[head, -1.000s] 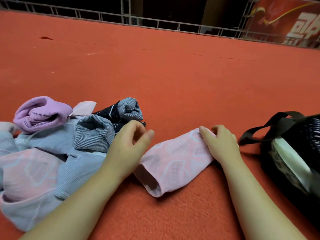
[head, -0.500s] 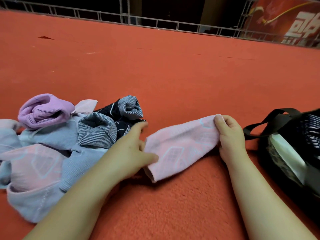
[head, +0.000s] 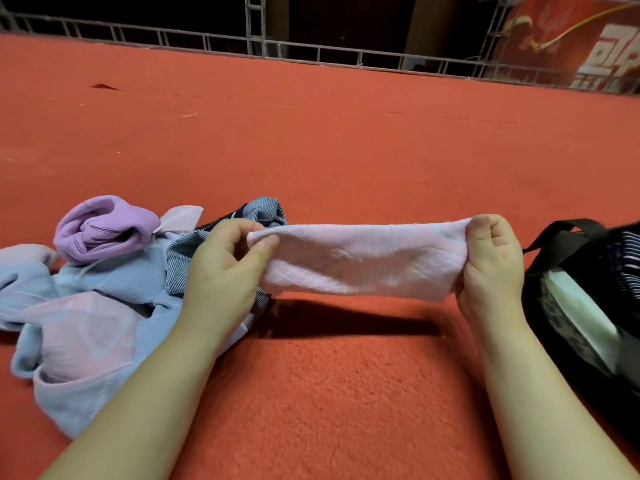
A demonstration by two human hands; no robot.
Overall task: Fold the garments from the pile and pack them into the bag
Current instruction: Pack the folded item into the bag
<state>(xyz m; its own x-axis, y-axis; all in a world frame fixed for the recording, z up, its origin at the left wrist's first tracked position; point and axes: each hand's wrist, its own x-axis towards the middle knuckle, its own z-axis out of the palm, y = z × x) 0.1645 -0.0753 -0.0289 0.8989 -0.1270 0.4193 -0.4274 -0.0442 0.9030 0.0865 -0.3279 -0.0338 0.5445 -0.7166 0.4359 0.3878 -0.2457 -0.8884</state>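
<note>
**Pink garment held stretched above the carpet**

At nine o'clock a pile of garments lay on the red carpet; a rolled lilac piece sat on top toward ten o'clock, pale blue and pink cloth spread below it, and a grey-striped piece showed at the pile's right edge; just right of the pile the left hand pinched one end of a pink garment between thumb and forefinger, the other fingers curled behind; the garment stretched level between the hands near the centre of the view, lifted clear of the carpet with its dark shadow beneath; at three o'clock the right hand gripped the garment's other end, fingers folded tight over the cloth; just beyond that hand, at the three to four o'clock edge, a black bag stood open on the carpet, its strap looped upward and something pale visible inside; at twelve o'clock a metal railing ran along the carpet's far edge.
</note>
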